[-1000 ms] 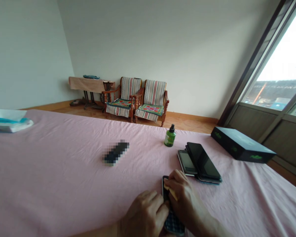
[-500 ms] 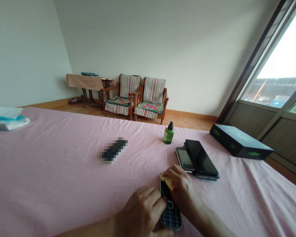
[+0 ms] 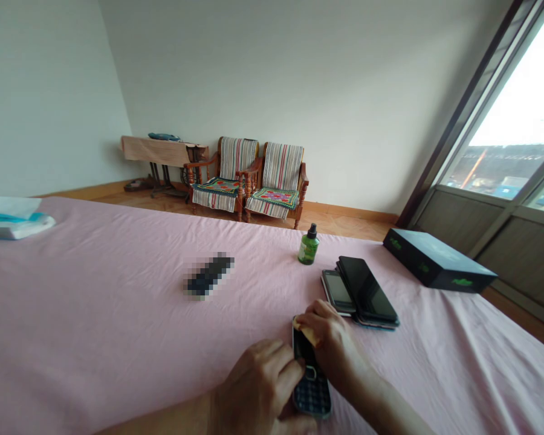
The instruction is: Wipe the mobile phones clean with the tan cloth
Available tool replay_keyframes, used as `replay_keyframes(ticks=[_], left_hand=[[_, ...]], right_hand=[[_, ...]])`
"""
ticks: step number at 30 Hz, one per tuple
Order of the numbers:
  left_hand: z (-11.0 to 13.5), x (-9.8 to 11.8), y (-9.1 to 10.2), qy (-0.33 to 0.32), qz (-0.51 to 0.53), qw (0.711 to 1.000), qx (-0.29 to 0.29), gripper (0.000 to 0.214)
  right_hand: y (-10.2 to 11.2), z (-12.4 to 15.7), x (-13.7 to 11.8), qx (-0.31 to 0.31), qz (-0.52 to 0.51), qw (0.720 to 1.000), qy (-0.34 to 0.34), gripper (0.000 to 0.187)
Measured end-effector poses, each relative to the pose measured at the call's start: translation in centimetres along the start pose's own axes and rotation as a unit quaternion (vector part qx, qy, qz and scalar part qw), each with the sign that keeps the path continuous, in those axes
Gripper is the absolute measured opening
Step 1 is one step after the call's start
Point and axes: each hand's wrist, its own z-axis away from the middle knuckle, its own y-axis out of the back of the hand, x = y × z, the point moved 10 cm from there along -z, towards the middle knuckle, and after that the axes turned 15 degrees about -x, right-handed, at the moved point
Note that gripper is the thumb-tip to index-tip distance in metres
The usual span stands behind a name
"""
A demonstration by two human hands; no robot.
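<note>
Slid yellow cloth (image 3: 310, 336) toward keypad phone (image 3: 314, 397) top since a second ago | clasping cloth with right hand (image 3: 330, 333), phone with left hand (image 3: 263, 382) | short of pink sheet (image 3: 118, 308) far edge

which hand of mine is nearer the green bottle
Right. Your right hand is on the near side of the green bottle; your left hand is closer to you, farther left.

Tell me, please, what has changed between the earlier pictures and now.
The right hand has slid the yellow cloth slightly toward the far end of the keypad phone, uncovering its centre button. Nothing was visibly taken up or let go; the left hand stays at the phone. The green bottle and large black phone stayed in place.
</note>
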Motion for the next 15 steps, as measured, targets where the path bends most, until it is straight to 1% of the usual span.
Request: replay_keyframes(ticks=[6, 9, 12, 15], left_hand=[[-0.1, 0.3, -0.1, -0.029, 0.006, 1.000, -0.006, 0.051], [-0.2, -0.1, 0.1, -0.003, 0.005, 1.000, 0.000, 0.045], [-0.3, -0.5, -0.3, 0.026, 0.025, 0.999, -0.037, 0.042], [-0.4, -0.6, -0.4, 0.037, 0.043, 0.997, -0.061, 0.045]], right_hand=[[-0.1, 1.0, -0.1, -0.042, -0.093, 0.995, -0.002, 0.027], [-0.1, 1.0, -0.1, -0.016, -0.080, 0.997, 0.003, 0.026], [-0.2, 0.5, -0.1, 0.021, -0.038, 0.999, 0.008, 0.024], [-0.6, 0.0, 0.1, 0.033, -0.020, 0.999, -0.001, 0.023]])
